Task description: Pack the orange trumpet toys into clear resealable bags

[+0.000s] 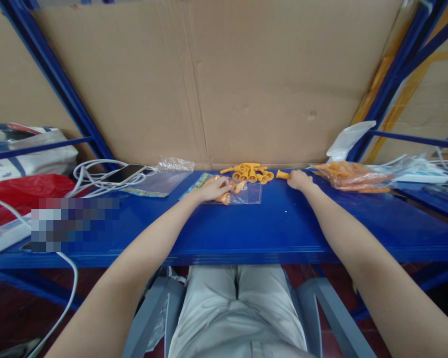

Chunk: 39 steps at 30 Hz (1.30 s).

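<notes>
My left hand (213, 190) is closed on a clear plastic bag (252, 194) with a colourful header, lying flat on the blue table. Orange horn-shaped pieces show inside the bag, partly under my fingers. In my right hand (299, 180) is an orange plastic horn (282, 175), its end pointing left out of my fingers; the rest of it is hidden. Between my hands, a little farther back, lies a pile of similar orange horns (252, 174) with several flared mouths facing me.
To the right lies a clear bag of orange horns (345, 174). On the left are a flat plastic bag (164, 183), a phone (125, 174), white cables (91, 174) and a red bag (30, 191). A cardboard sheet (209, 84) stands behind the blue table (246, 233); blue posts (56, 74) flank it.
</notes>
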Each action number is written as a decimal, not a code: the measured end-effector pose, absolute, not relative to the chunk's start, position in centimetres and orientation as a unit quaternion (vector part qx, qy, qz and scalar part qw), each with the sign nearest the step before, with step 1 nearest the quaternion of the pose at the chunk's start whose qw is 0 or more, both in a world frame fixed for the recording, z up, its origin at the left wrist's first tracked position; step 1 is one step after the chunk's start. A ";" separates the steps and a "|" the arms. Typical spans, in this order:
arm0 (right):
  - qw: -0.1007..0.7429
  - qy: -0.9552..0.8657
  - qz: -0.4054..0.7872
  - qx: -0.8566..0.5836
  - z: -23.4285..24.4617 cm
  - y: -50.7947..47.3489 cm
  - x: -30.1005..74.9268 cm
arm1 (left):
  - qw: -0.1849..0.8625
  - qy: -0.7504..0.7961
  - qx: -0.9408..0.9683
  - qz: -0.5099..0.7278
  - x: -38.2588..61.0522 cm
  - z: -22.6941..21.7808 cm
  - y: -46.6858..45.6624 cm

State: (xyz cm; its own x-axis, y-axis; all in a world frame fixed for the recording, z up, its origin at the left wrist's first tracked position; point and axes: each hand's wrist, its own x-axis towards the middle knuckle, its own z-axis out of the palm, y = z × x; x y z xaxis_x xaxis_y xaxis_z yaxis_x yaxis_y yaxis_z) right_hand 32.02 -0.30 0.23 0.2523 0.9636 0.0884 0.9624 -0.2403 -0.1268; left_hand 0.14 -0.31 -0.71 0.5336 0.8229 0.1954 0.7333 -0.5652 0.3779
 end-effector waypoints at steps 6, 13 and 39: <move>0.053 -0.613 0.011 -0.789 0.9 -0.1 33.1 | 0.129 0.450 0.866 0.174 0.1 -0.7 -0.4; 0.145 -0.635 -0.035 -0.758 2.3 -1.0 31.7 | 0.138 0.446 0.865 0.186 0.2 -0.7 -0.5; 0.204 -0.876 0.159 -0.408 2.2 -3.5 25.5 | 0.053 0.517 0.800 0.299 0.3 0.6 -1.3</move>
State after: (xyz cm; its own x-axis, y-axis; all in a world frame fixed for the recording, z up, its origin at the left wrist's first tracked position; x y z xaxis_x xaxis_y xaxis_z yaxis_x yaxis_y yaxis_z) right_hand 25.51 -3.55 2.20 -0.5844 0.7786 0.2285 0.6490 0.6175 -0.4444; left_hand 0.26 -1.34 0.63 0.2871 0.8591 0.4238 0.7961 -0.4600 0.3932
